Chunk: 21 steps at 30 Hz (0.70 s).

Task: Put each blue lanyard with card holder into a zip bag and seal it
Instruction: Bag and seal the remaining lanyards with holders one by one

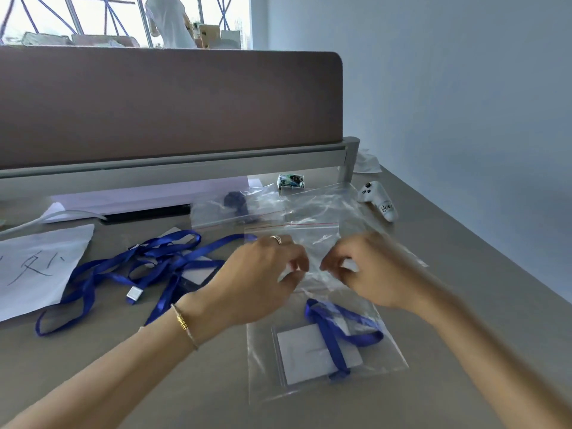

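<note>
Head camera looks down on a grey desk (433,274) where both hands work at the mouth of a clear zip bag (380,360) lying flat in front of the person. Inside this bag sits a blue lanyard (334,339) folded over a white card holder (306,351), the strap crossing the holder's right side. The left hand (263,274), with a ring on one finger and a gold bracelet at the wrist, has its fingertips curled and pinching the bag's upper edge; the right hand (365,270) mirrors it just beside, thumb and fingers pinching the same edge, the two hands close but not touching. Motion blur hides the seal strip between the fingertips, so whether it is closed cannot be told. To the left, a loose tangle of blue lanyards (130,270) with their card holders lies on the desk, one metal clip (134,294) showing near the middle. Beyond the hands lie more clear zip bags (312,209), one of which holds something dark. A white sheet of paper (40,267) with handwritten marks rests at the far left. A white game controller (377,199) lies near the right rear, and a brown partition panel (170,103) stands along the desk's back edge.
</note>
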{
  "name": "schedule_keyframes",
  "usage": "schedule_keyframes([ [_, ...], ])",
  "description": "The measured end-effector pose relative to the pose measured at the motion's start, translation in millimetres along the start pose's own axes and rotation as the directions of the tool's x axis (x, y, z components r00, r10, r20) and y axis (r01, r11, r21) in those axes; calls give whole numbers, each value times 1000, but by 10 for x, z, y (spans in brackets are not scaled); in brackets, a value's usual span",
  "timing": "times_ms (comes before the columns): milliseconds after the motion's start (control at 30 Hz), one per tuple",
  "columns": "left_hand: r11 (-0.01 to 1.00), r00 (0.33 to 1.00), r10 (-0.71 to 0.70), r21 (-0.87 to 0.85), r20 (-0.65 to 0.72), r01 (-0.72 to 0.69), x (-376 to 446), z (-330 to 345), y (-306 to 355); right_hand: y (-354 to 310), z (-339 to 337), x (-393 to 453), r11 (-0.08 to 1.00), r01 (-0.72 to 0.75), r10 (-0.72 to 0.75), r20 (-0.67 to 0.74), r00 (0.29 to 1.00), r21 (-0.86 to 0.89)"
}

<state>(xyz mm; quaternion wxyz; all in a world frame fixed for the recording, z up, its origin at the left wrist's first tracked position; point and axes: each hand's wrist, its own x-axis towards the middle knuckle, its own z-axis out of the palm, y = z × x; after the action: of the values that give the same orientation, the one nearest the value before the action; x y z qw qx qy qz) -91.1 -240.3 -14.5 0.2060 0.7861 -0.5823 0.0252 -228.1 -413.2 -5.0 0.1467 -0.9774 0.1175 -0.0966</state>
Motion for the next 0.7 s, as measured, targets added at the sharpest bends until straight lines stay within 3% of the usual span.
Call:
schedule_keyframes([
  [200, 1000, 973, 18, 16, 230, -22, -552, 157, 172, -74, 172, -643, 999, 11, -21, 195, 980, 52],
  [300, 996, 962, 42, 59, 270, -60, -693, 217, 200, -100, 211, -779, 999, 11, -19, 245, 969, 34],
  [433, 987, 966, 68, 124, 249, -101, -770, 222, 216, -126, 233, -870, 999, 34, -40, 219, 975, 31],
  [700, 992, 962, 70, 87, 264, -96, -782, 99, 190, -159, 257, -948, 998, 56, -54, 123, 991, -13],
])
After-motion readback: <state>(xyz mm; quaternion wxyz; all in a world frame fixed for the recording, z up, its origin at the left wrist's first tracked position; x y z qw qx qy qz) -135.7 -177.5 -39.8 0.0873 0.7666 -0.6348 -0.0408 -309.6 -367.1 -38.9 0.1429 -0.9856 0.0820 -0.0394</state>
